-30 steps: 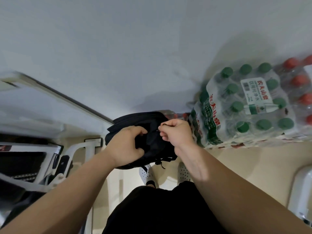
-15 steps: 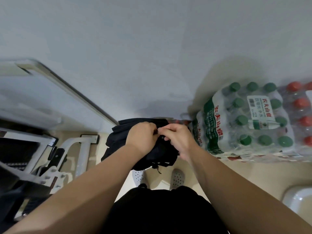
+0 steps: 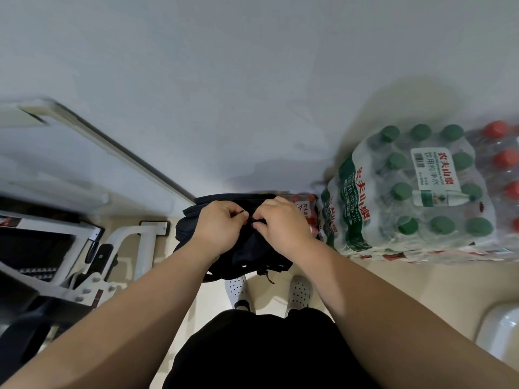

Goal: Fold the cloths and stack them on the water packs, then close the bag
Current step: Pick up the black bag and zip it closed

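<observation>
Head view, looking steeply down past both bare forearms to the floor [image 3: 393, 279]

Black bag [image 3: 250, 256] — soft, backpack-like — stands on the floor against the pale wall [image 3: 252, 80], just ahead of the person's white perforated shoes [image 3: 237, 287]. A short strap end hangs off its near edge.

Left grip [image 3: 222, 227]: bare hand on top of the bag, fingers curled, thumb and forefinger pinched on a small dark piece at the bag's upper edge. Right grip [image 3: 283, 227]: same posture, fingertips pinched on a dark tab just beside the left one. The two pinches nearly touch at the middle of the bag's top. Zip pulls or folds of fabric — cannot tell, too small and dark. Cannot tell either whether the opening beneath them is shut.

Water packs: the shrink-wrapped green-capped pack [image 3: 415, 197] sits just right of the bag, a white label with Chinese characters on its top face. Red-printed wrap of lower packs shows under its near edge. The red-capped pack [image 3: 502, 169] touches it on the far right, cut off by the frame edge. A smaller red-labelled pack [image 3: 306, 211] shows behind the right grip, between the bag and the green-capped pack.

Left of the bag: white metal frame [image 3: 132, 248] with bolts, its dark parts blurred. Lower right corner: white rounded object [image 3: 500, 332], unclear. Black garment [image 3: 252, 346] on the person fills the bottom centre
</observation>
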